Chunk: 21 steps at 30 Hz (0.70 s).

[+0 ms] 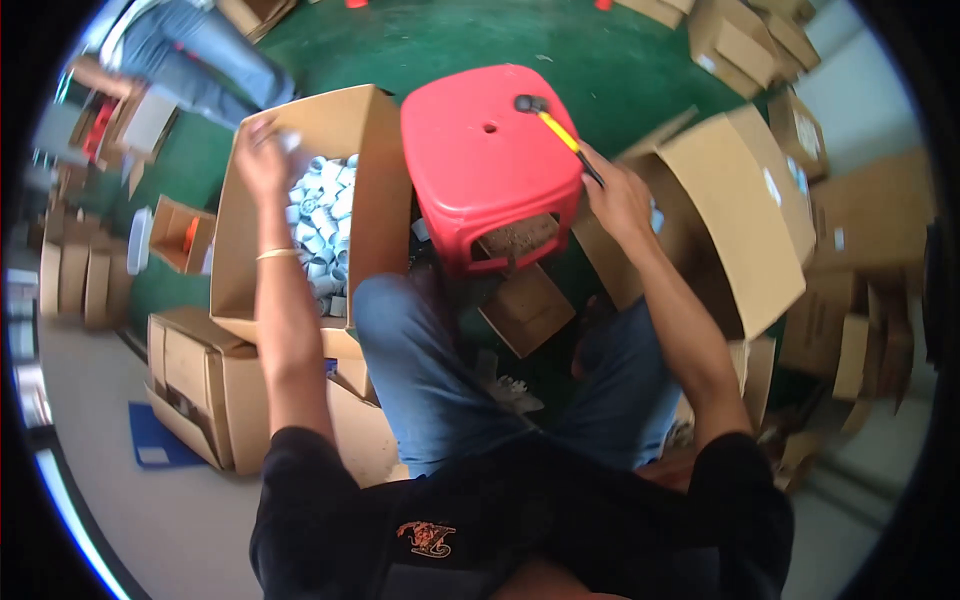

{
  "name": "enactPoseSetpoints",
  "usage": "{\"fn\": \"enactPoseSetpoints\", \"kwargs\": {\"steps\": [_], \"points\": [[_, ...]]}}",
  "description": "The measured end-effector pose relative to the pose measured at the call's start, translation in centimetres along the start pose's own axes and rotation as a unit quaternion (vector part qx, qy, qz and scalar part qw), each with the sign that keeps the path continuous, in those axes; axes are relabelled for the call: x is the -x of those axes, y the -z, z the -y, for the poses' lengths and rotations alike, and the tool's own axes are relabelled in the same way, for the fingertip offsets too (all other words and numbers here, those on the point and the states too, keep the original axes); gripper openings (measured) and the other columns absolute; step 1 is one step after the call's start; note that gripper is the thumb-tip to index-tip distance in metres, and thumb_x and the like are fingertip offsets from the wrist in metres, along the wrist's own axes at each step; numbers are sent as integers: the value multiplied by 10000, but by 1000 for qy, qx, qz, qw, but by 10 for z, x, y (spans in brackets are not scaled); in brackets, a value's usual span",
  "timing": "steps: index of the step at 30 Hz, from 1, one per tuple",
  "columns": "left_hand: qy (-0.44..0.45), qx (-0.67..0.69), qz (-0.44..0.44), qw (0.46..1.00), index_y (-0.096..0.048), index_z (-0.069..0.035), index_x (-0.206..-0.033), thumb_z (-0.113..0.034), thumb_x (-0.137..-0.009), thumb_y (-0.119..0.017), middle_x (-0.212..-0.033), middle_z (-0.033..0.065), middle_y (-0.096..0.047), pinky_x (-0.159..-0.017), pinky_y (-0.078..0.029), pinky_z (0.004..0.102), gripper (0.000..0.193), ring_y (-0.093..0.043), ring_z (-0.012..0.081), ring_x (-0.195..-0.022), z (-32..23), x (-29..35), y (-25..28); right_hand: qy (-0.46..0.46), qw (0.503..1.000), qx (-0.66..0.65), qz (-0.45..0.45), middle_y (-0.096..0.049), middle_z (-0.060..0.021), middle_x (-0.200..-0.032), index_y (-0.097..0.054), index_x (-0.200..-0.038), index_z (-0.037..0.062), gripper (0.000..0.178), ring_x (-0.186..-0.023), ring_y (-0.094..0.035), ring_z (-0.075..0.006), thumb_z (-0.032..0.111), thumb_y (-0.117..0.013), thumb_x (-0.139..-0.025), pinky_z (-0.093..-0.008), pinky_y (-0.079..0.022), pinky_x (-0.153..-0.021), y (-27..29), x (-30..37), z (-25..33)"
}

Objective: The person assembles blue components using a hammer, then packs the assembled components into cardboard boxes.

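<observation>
My right hand [618, 198] is closed round the black grip of a small hammer [561, 131] with a yellow shaft. Its dark head rests on or just over the seat of a red plastic stool [460, 140], which has a small hole in the middle. My left hand [262, 160] is raised at the far left side of an open cardboard box [385, 190], smeared by motion. At its fingers is a pale, blurred piece, seemingly a pipe fitting [289, 141]. Many grey-white plastic pipe fittings [322, 225] lie heaped inside that box.
To the right stands another open cardboard box [735, 215], its flap tilted outward. A small flat carton [528, 310] lies on the green floor [400, 45] below the stool. Another person in jeans [195, 60] is at the upper left. More cartons [205, 390] stand beside me.
</observation>
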<state>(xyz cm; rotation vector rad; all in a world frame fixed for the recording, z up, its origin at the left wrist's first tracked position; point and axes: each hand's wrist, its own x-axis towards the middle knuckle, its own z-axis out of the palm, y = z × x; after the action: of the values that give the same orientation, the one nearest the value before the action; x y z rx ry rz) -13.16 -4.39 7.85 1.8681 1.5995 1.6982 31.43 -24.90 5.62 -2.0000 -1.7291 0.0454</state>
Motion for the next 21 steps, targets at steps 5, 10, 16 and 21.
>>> {"fn": "enactPoseSetpoints", "kwargs": {"steps": [5,10,16,21], "points": [[120,-36,64,990,-662,-35,-1099,-298,-956,-481,-986,120,-686,-751,-515,302,350,-646,230,-880,18,10,104,22,993,-48,107,-569,-136,-1068,-527,-1370,206,543,-800,-590,-310,182,-626,-837,-384,-500,-710,-28,-14,-1],[218,35,-52,974,-663,-39,-1051,-340,-962,-448,-883,103,-673,-761,-514,316,380,-648,225,-858,-5,-1,164,151,987,3,-47,-587,-142,-1086,-515,-1372,93,521,-797,-585,-292,141,-596,-860,-382,-504,-771,20,31,-6],[155,192,111,963,-553,-57,-958,-218,-1009,-399,-702,67,-560,-766,-486,339,229,-585,193,-753,-150,112,68,-360,829,-397,161,-651,-42,-921,-534,-1318,62,420,-717,-564,-112,144,-579,-908,-237,-483,-695,-45,95,-182],[146,165,255,942,-489,-69,-922,-212,-1025,-353,-660,61,-493,-734,-472,344,223,-530,199,-677,-170,154,8,-339,909,-52,235,-609,-108,-1034,-490,-1340,87,471,-837,-574,-234,284,-563,-918,-357,-492,-725,-225,102,-382]]}}
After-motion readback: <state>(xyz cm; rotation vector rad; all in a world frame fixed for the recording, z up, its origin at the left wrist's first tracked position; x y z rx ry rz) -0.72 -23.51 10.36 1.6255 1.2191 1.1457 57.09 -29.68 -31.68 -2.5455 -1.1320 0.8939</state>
